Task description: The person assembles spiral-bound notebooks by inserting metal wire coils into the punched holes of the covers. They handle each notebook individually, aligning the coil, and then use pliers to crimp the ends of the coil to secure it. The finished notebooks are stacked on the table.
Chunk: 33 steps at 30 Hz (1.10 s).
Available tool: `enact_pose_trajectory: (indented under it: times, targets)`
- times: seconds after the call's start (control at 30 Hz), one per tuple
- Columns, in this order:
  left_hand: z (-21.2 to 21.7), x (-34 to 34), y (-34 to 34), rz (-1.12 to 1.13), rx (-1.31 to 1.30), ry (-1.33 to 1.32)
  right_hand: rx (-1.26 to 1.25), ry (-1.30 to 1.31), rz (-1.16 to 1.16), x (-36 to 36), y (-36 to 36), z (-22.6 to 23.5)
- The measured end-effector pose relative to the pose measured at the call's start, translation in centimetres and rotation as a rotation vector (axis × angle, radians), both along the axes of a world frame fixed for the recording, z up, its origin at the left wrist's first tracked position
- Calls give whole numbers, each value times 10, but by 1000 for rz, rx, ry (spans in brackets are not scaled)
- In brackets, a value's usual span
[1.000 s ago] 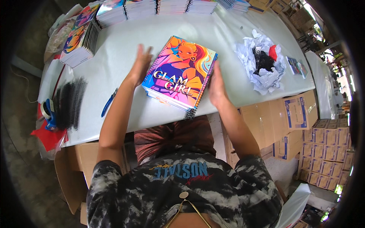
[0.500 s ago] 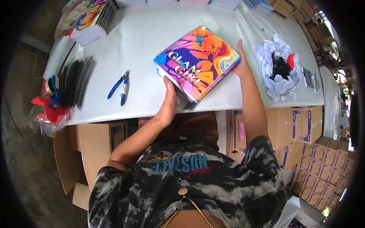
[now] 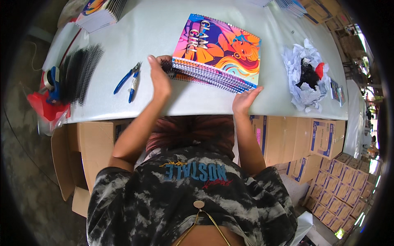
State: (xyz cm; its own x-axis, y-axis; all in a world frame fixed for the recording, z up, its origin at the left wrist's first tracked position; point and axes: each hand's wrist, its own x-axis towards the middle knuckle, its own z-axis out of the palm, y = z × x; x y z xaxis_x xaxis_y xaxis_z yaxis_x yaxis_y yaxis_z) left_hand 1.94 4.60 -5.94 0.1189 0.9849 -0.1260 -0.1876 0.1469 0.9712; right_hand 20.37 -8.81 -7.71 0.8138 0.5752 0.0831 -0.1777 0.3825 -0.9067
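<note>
Stack of colourful spiral-bound books (image 3: 217, 53) lies flat on the white table (image 3: 164, 24), near its front edge. Left hand (image 3: 159, 78) stands edge-on w/ fingers straight, pressed vs the stack's left end; right hand (image 3: 244, 100) open, fingertips touching the stack's near right corner (neither pinches anything). Blue pliers (image 3: 129, 80) just left of left hand

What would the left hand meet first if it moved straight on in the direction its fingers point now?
The left hand points away across the table, already touching the stack of spiral-bound books at its near-left corner. Straight on, it would probably slide along that stack's left edge; beyond that, only bare white table shows.
</note>
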Motion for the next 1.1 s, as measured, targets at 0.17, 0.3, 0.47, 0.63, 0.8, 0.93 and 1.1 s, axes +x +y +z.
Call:
enact_pose_trajectory:
  times: [0.17,0.3,0.47,0.63,0.8,0.93,1.1]
  targets:
    - [-3,18,-38,218,254,-8,74,-3,-128,12,15,3]
    - [0,26,-26,309,227,-95,86,7,-106,12,15,2]
    - [5,20,5,350,190,-43,-12,102,-240,-35,12,33]
    - [9,9,13,404,232,130,65,40,-113,-49,8,20]
    - [14,-30,1,583,732,456,-17,-180,24,-33,-4,22]
    - [23,-85,-24,286,674,1463,-118,-495,-109,-8,-6,46]
    - [10,-103,-38,174,353,1242,24,-817,110,-60,40,151]
